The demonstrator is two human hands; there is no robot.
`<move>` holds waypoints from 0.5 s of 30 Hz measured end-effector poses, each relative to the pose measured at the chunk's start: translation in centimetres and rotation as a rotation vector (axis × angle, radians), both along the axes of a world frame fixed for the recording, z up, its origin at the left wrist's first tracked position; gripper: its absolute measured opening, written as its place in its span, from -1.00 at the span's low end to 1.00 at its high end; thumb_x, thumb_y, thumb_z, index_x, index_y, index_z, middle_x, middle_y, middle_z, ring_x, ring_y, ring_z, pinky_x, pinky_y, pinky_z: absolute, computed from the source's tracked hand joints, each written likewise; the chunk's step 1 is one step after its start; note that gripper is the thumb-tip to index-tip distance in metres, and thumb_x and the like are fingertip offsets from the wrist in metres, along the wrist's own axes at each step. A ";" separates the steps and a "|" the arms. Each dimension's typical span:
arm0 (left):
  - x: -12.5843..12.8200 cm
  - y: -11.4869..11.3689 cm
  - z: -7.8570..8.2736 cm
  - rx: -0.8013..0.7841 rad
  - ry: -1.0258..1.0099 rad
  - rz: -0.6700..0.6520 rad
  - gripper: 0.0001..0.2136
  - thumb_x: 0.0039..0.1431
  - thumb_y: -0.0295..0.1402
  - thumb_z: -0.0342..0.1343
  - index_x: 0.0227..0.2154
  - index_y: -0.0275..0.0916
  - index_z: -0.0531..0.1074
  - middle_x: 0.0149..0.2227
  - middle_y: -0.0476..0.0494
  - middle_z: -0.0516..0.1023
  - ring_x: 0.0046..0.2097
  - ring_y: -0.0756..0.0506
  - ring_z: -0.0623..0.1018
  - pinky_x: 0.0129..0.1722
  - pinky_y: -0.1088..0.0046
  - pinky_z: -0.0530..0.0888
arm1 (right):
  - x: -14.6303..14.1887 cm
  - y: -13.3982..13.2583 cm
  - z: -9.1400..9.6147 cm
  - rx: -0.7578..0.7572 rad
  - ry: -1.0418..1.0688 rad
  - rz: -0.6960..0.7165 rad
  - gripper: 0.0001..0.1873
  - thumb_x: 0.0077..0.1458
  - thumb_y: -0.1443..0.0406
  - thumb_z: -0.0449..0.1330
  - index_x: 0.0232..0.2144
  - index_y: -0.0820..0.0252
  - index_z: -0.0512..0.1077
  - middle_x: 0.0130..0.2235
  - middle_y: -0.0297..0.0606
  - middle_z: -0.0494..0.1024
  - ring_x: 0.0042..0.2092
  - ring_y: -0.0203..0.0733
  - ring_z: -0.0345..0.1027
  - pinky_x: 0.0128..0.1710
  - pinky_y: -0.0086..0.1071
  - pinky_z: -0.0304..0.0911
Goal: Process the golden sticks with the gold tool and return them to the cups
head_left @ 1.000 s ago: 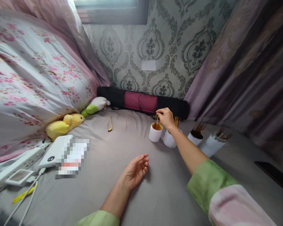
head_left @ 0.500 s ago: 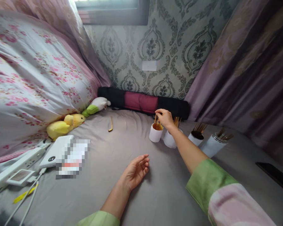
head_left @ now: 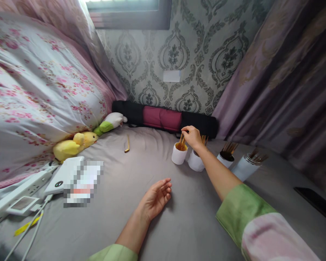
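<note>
My right hand (head_left: pixel 192 137) is above the leftmost white cup (head_left: pixel 178 156), thumb and fingertips pinched at the top of a thin brown stick (head_left: pixel 182 138) that stands in it. Several such sticks share this cup, whose inside looks yellow. Close beside it, a second white cup (head_left: pixel 196 163) with sticks is partly hidden by my right wrist. My left hand (head_left: pixel 157 198) lies on the grey sheet (head_left: pixel 119 217), palm turned inward, fingers loosely curled and apart, holding nothing.
Farther right stand a third white cup (head_left: pixel 223 159) and a taller pale container (head_left: pixel 246 168), both with brown sticks. A small golden hooked piece (head_left: pixel 127 144) lies left of the cups. Behind is a black and maroon roll (head_left: pixel 163 117). A power strip (head_left: pixel 24 194) and white power bank (head_left: pixel 65 175) lie left.
My right hand has shifted slightly right above the leftmost cup, and the sticks at its fingertips lean a little more to the right. My left hand stays in place.
</note>
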State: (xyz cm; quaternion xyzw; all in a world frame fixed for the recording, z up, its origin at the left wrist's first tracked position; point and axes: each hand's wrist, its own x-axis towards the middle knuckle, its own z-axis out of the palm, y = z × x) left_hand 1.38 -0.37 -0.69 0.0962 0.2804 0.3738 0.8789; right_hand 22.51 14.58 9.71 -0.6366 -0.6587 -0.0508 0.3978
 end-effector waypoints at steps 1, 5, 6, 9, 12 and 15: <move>0.0 0.0 0.0 -0.003 0.000 0.000 -0.79 -0.01 -0.47 0.13 -0.26 -0.39 0.39 -0.42 -0.11 0.47 -0.47 0.07 0.44 -0.51 0.60 0.37 | 0.0 0.0 0.0 0.004 -0.003 -0.003 -0.81 -0.05 0.37 0.09 -0.40 0.20 0.51 -0.33 -0.24 0.51 -0.28 -0.24 0.36 -0.22 -0.39 0.22; 0.0 -0.1 0.2 -0.009 0.000 0.003 -0.81 0.00 -0.47 0.12 -0.27 -0.39 0.39 -0.43 -0.12 0.47 -0.47 0.07 0.44 -0.51 0.60 0.37 | 0.1 -0.1 -0.1 0.008 -0.004 -0.004 -0.81 -0.05 0.38 0.09 -0.40 0.19 0.51 -0.31 -0.23 0.50 -0.25 -0.23 0.35 -0.19 -0.38 0.21; 0.0 -0.1 0.2 -0.007 0.001 0.004 -0.81 0.00 -0.47 0.12 -0.28 -0.39 0.39 -0.43 -0.12 0.47 -0.47 0.07 0.44 -0.51 0.60 0.37 | 0.1 -0.1 -0.1 0.007 -0.002 -0.004 -0.81 -0.05 0.38 0.10 -0.40 0.19 0.51 -0.30 -0.24 0.50 -0.25 -0.22 0.35 -0.18 -0.38 0.21; 0.0 -0.1 0.3 -0.005 0.004 0.004 -0.81 0.00 -0.47 0.12 -0.27 -0.39 0.39 -0.43 -0.12 0.47 -0.47 0.07 0.44 -0.51 0.60 0.37 | 0.2 -0.1 -0.2 0.002 0.010 -0.006 -0.81 -0.06 0.37 0.10 -0.38 0.18 0.50 -0.29 -0.24 0.49 -0.24 -0.22 0.35 -0.17 -0.37 0.21; 0.0 0.0 0.2 -0.006 0.010 0.003 -0.80 0.00 -0.47 0.12 -0.26 -0.39 0.39 -0.43 -0.11 0.47 -0.47 0.07 0.44 -0.51 0.61 0.37 | 0.2 -0.1 -0.2 0.001 0.015 0.000 -0.81 -0.06 0.38 0.10 -0.37 0.20 0.50 -0.29 -0.23 0.49 -0.23 -0.22 0.35 -0.16 -0.37 0.21; 0.0 0.0 0.1 -0.004 0.010 0.001 -0.80 0.00 -0.47 0.12 -0.26 -0.39 0.39 -0.43 -0.12 0.47 -0.47 0.07 0.44 -0.51 0.61 0.37 | 0.2 -0.1 -0.2 0.010 0.022 0.005 -0.80 -0.06 0.38 0.10 -0.36 0.21 0.50 -0.29 -0.22 0.50 -0.24 -0.22 0.35 -0.16 -0.36 0.22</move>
